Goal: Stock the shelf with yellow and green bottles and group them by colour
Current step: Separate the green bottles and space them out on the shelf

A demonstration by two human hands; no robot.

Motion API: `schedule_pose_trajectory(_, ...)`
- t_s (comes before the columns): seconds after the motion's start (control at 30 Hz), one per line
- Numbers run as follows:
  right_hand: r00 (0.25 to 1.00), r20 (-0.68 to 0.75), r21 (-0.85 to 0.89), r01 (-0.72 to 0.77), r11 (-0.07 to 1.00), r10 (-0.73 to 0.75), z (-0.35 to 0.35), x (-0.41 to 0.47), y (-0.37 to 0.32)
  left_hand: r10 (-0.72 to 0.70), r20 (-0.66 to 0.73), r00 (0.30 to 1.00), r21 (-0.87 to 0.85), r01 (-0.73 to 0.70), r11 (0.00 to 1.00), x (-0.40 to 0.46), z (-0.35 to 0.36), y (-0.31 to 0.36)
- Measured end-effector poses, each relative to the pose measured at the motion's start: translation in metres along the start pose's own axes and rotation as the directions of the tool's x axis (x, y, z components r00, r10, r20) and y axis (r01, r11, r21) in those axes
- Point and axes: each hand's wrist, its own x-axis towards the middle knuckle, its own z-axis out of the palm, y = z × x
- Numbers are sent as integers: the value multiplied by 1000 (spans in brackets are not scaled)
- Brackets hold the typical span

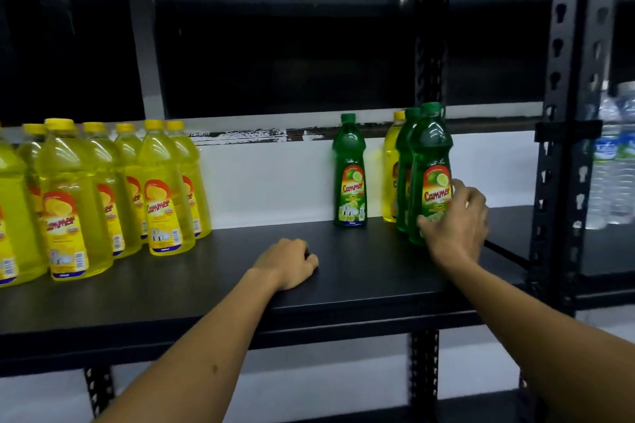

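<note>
Several yellow bottles [161,189] stand grouped at the left of the black shelf [343,288]. One green bottle [349,172] stands alone near the back wall. At the right, a front green bottle [429,154] stands with a second green bottle [405,161] just behind it and a lone yellow bottle [390,165] further back. My right hand [458,227] grips the lower part of the front green bottle. My left hand [290,263] rests on the shelf with its fingers curled and holds nothing.
A black perforated upright post [570,113] bounds the shelf on the right. Clear water bottles [615,161] stand in the neighbouring bay beyond it. A white wall strip runs behind the bottles. A dark upper shelf hangs overhead.
</note>
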Motion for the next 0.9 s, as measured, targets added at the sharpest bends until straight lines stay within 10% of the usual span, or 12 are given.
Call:
schedule_pose_trajectory(0.17, 919, 336, 301, -311, 901, 205, 21, 27, 26, -36, -10, 999, -37, 36, 999, 27, 9, -5)
schedule_pose_trajectory(0.57, 915, 396, 43, 70, 997, -81, 54, 7, -21, -54, 56, 997, 2, 54, 999, 38, 11, -3)
schedule_pose_trajectory(0.9, 907, 422, 40, -11, 999, -7, 108, 6, -66, -36, 43, 998, 3, 36, 999, 40, 14, -8)
